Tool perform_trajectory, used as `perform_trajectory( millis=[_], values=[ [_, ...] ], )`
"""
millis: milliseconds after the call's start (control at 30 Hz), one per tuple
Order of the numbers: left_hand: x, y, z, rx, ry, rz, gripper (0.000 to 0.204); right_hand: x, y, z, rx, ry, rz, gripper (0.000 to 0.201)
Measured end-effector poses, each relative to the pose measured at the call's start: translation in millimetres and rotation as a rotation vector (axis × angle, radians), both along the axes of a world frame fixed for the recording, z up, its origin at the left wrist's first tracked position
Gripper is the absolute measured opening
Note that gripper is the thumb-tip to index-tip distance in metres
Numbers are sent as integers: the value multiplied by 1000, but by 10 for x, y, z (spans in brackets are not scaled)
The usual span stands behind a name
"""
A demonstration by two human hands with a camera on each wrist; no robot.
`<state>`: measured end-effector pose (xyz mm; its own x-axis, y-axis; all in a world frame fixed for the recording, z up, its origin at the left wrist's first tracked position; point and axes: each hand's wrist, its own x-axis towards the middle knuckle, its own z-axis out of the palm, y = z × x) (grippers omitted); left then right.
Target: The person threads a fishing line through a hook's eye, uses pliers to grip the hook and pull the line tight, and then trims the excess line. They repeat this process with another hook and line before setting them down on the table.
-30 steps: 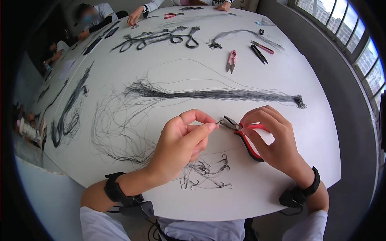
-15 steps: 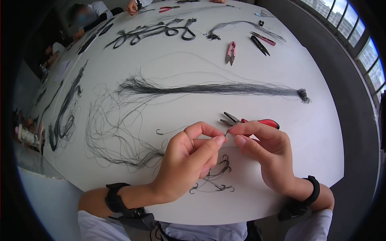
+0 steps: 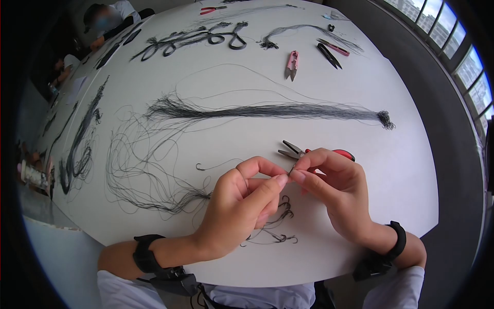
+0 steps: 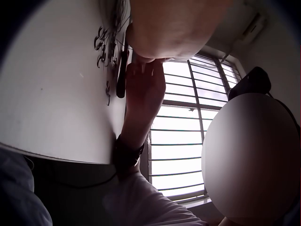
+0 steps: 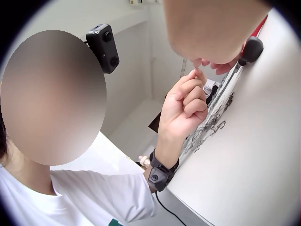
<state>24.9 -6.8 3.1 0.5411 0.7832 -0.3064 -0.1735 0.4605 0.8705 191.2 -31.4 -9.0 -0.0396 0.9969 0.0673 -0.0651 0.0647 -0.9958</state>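
Note:
In the head view my left hand point(image 3: 239, 206) pinches a short, thin dark piece point(image 3: 292, 170) between thumb and forefinger; the fingertips hide most of it, so I cannot tell its kind. My right hand point(image 3: 337, 193) meets it from the other side, thumb and forefinger pinching the same piece. Just beyond the right hand lie needle-nose pliers point(image 3: 292, 149) with red and black handles, partly covered by the fingers. Several fish hooks point(image 3: 285, 211) on thin dark lines lie beneath the hands. A lone hook point(image 3: 199, 167) sits left of them, its line running toward the left hand.
A long bundle of dark fishing line point(image 3: 267, 111) stretches across the table point(image 3: 391, 206), loose strands point(image 3: 146, 175) tangling at left. Farther off lie pink thread snips point(image 3: 292, 65), black snips point(image 3: 328, 55) and looped line bundles point(image 3: 195, 41). Another person point(image 3: 110, 23) sits at the far left.
My right hand has come away from beside the pliers to meet the left fingertips and pinch the thin piece. The lone hook has come into view, and the far person's hands have left the view.

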Motion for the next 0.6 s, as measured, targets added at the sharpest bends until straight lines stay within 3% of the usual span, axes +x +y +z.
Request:
perform_trajectory(
  millis=[167, 233, 333, 600],
  values=[
    [13, -9, -26, 74, 20, 29, 11, -8, -7, 5, 98, -124, -23, 5],
    [11, -7, -35, 76, 21, 31, 10, 1, -4, -6, 328, -303, -18, 8],
    [5, 2, -32, 76, 28, 36, 10, 19, 14, 3, 426, -381, -45, 11],
    [7, -1, -57, 121, 22, 49, 10, -12, 7, 11, 261, -337, -120, 9]
  ],
)
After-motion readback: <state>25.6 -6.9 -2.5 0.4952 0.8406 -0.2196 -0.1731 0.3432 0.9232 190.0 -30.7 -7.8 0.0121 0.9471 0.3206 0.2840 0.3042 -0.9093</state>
